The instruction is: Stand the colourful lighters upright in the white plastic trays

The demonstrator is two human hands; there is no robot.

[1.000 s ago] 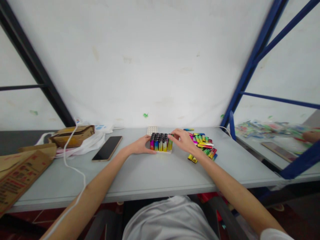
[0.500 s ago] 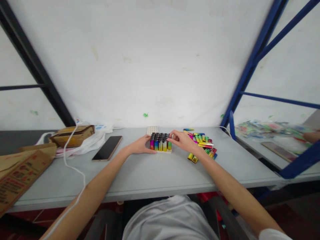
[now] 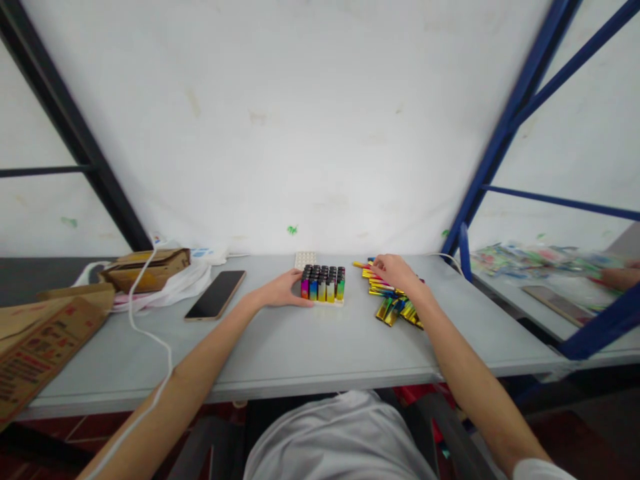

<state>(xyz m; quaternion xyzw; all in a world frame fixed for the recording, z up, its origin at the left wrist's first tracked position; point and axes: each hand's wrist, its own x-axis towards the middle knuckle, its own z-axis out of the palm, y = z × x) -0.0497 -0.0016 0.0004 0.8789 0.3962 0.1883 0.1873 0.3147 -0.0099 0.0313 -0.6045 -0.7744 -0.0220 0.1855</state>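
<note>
Colourful metallic lighters (image 3: 323, 287) with black tops stand upright in close rows in a low white tray (image 3: 336, 304). My left hand (image 3: 286, 291) is wrapped round the left side of this block, thumb along the front and fingers behind. To the right, my right hand (image 3: 395, 272) has its fingers curled down on a loose pile of lighters (image 3: 393, 311), pinching at one by its upper left edge. The hand covers part of the pile, which is mostly gold, pink and blue.
A white holed tray (image 3: 305, 259) lies behind the block. On the left are a phone (image 3: 216, 295), cardboard boxes (image 3: 145, 272), plastic bags and a white cable (image 3: 131, 313) crossing my forearm. Blue rack posts (image 3: 493, 133) stand right; beyond them shows another person's hand (image 3: 620, 277).
My right hand has moved from the right edge of the lighter block to the loose pile, where the lighters have shifted. My left hand stays at the block.
</note>
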